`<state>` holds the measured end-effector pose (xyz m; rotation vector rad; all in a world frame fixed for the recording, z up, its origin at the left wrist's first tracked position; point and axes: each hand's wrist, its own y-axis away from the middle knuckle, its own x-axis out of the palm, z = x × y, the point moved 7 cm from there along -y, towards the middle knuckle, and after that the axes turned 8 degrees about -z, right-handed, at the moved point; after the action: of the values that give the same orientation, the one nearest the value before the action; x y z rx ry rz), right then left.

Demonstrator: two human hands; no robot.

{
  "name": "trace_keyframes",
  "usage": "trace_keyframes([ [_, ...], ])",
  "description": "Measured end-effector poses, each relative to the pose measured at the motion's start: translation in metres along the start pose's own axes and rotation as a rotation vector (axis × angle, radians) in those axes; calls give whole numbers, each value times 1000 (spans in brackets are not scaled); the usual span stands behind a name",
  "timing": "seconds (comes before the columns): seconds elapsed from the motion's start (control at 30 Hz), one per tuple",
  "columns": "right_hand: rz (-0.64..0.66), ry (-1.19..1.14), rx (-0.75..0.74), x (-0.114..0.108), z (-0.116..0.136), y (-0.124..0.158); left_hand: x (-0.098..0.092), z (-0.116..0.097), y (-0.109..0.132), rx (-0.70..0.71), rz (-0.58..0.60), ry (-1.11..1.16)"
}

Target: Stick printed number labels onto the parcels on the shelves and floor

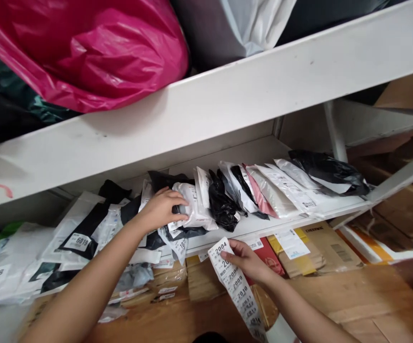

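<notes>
Head view: at centre frame the left hand (161,209) curls its fingers around a white parcel (194,207) standing in the row on the lower shelf (335,211). Just below, the right hand (247,259) pinches a strip of numbered labels (236,286) that hangs toward the bottom edge. A pink bag (95,52) fills the upper left.

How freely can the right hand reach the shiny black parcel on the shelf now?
Probably yes: the black parcel stands just above the right hand, nothing between, though that hand holds a label strip.
</notes>
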<state>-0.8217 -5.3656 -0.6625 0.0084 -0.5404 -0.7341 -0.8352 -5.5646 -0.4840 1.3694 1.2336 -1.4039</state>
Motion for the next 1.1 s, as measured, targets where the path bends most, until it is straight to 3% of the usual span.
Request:
trace_keyframes([
  [0.13,-37,-13,-1,10,-4,-7,2,-9,-23,-19,-29,55],
  [0.3,-45,-55,18,22,-15,-14,5,-6,-42,-41,11,33],
  [0.4,-35,-63,3,25,-17,-17,0,-8,-39,75,-45,35],
  [0.5,-33,-80,-35,27,-13,-20,0,-9,-28,190,-20,56],
  [0.73,4,-191,-151,45,4,-39,18,-2,-32,240,78,-91],
  [0.87,21,-287,-179,52,7,-49,26,0,-39,214,122,-46],
  [1.1,-39,-407,-172,58,9,-57,20,9,-28,97,-121,133],
])
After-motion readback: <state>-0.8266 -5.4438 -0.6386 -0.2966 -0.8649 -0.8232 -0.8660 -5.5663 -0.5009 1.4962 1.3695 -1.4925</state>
